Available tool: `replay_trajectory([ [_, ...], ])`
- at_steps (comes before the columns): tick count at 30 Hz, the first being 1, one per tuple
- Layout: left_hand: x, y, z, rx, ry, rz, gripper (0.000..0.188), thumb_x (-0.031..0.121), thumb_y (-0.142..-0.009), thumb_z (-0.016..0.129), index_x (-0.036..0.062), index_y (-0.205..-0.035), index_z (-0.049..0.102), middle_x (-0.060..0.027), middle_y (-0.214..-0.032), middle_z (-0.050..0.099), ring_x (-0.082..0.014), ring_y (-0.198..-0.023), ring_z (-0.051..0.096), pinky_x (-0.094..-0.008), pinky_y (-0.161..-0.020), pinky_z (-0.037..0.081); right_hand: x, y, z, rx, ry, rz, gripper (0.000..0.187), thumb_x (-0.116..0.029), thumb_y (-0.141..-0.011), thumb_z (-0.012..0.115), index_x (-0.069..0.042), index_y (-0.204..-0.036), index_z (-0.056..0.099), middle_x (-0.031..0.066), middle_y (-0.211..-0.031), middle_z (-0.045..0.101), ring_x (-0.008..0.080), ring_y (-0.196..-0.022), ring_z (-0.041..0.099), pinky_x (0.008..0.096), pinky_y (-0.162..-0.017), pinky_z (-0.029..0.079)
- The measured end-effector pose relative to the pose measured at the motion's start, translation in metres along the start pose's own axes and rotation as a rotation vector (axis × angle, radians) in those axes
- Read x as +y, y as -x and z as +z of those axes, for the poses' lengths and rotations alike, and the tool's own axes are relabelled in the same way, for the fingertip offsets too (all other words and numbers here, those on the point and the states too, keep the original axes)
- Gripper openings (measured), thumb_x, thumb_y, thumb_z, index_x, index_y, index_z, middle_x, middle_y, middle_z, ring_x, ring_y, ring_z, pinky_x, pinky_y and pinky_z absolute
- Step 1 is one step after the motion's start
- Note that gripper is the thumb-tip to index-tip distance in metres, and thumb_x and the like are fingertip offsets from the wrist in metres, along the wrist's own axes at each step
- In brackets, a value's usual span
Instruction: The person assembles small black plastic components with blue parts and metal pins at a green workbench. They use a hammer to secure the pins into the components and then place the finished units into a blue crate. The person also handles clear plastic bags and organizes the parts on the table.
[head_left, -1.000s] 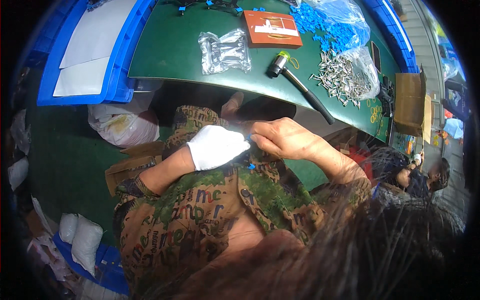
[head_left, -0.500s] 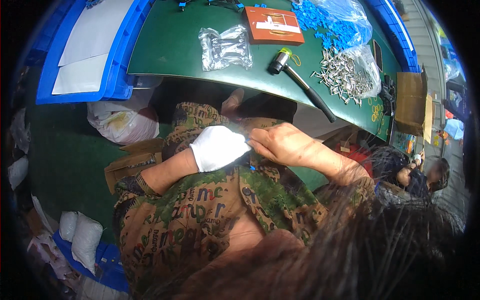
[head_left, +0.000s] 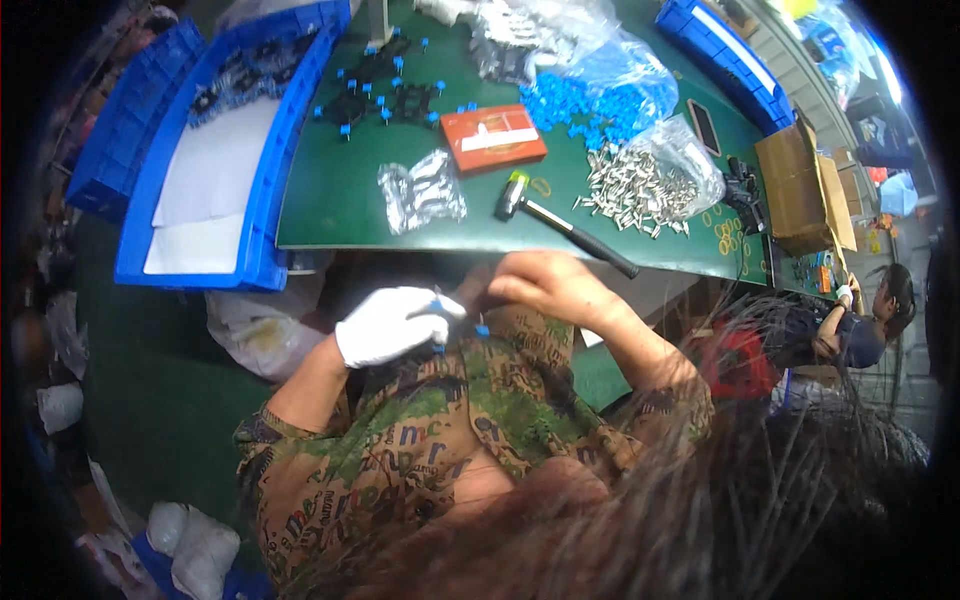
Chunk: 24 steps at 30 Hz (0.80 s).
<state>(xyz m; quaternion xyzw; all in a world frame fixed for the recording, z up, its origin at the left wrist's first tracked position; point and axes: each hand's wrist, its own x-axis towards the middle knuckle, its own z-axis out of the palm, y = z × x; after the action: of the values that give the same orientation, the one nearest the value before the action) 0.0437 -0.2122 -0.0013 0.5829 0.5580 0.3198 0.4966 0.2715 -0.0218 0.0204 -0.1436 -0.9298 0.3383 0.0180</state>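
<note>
My left hand (head_left: 395, 328), in a white glove, is closed on a dark part with blue tips (head_left: 482, 330) in front of my lap. Most of that part is covered by the glove or lost against the dark background. Bare, my right hand (head_left: 550, 284) is just to the right, its fingers pinched together beside the part. Whatever sits between those fingertips is too small or hidden to make out. On the green table (head_left: 350, 215) lie several similar black parts with blue tips (head_left: 410, 100), a pile of small metal pins (head_left: 635, 190) and many small blue pieces (head_left: 575, 108).
Near the table's front edge lie a black-handled mallet (head_left: 570, 235) and a silvery plastic bag (head_left: 420, 195), with a red-orange box (head_left: 492, 138) behind. A blue crate (head_left: 270, 200) stands left; a cardboard box (head_left: 795, 185), rubber bands (head_left: 735, 235) and a phone (head_left: 704, 127) are right. Another person (head_left: 860, 330) sits far right.
My hands have come apart, the left one moving to the left, and the blue-tipped dark part now shows more. The view has tilted up, bringing more of the table in.
</note>
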Motion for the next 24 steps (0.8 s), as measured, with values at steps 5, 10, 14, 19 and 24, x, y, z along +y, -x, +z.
replay_trajectory([
  [5, -0.002, -0.051, -0.06, 0.394, -0.024, 0.231, 0.031, 0.018, -0.102, 0.06, 0.0042, -0.128, 0.07, -0.0049, -0.097, 0.076, -0.0138, -0.088, 0.07, -0.0299, -0.084, 0.056, 0.053, 0.008, -0.017, 0.463, 0.691, 0.089, 0.032, -0.033, -0.093, 0.074, -0.01, -0.113, 0.066, 0.008, -0.102, 0.062, 0.0302, -0.103, 0.06, 0.0447, -0.087, 0.045],
  [10, 0.033, -0.146, -0.084, 0.49, -0.165, 0.262, 0.029, 0.018, -0.102, 0.061, 0.0039, -0.126, 0.071, -0.0062, -0.111, 0.076, -0.0136, -0.096, 0.071, -0.0279, -0.089, 0.055, 0.094, 0.008, 0.002, 0.478, 0.696, 0.111, 0.024, -0.03, -0.093, 0.073, -0.011, -0.106, 0.069, 0.0095, -0.098, 0.062, 0.0299, -0.098, 0.063, 0.0453, -0.087, 0.047],
  [14, 0.01, -0.181, -0.092, 0.52, -0.252, 0.249, 0.034, 0.023, -0.1, 0.063, 0.0036, -0.126, 0.071, -0.0087, -0.11, 0.075, -0.0151, -0.094, 0.072, -0.0288, -0.084, 0.058, 0.083, 0.005, -0.005, 0.5, 0.52, 0.058, 0.021, -0.023, -0.095, 0.072, -0.008, -0.109, 0.069, 0.0126, -0.098, 0.063, 0.0336, -0.096, 0.064, 0.0445, -0.084, 0.051],
  [19, 0.005, -0.213, -0.092, 0.462, -0.131, 0.246, 0.031, 0.022, -0.099, 0.064, 0.0024, -0.123, 0.071, -0.0075, -0.106, 0.075, -0.0124, -0.09, 0.071, -0.0276, -0.076, 0.058, 0.072, 0.02, -0.029, 0.871, 0.045, 0.02, 0.019, -0.016, -0.102, 0.065, -0.002, -0.115, 0.065, 0.0101, -0.09, 0.062, 0.0241, -0.078, 0.066, 0.0341, -0.069, 0.054],
  [24, 0.031, -0.208, -0.088, 0.459, -0.533, 0.235, 0.031, 0.029, -0.099, 0.062, 0.0041, -0.116, 0.071, -0.0137, -0.095, 0.073, -0.0235, -0.084, 0.07, -0.0351, -0.078, 0.055, 0.064, 0.01, -0.038, 0.74, -0.78, 0.07, 0.021, -0.027, -0.112, 0.053, -0.009, -0.121, 0.057, 0.0004, -0.075, 0.053, 0.0083, -0.053, 0.054, 0.023, -0.046, 0.043],
])
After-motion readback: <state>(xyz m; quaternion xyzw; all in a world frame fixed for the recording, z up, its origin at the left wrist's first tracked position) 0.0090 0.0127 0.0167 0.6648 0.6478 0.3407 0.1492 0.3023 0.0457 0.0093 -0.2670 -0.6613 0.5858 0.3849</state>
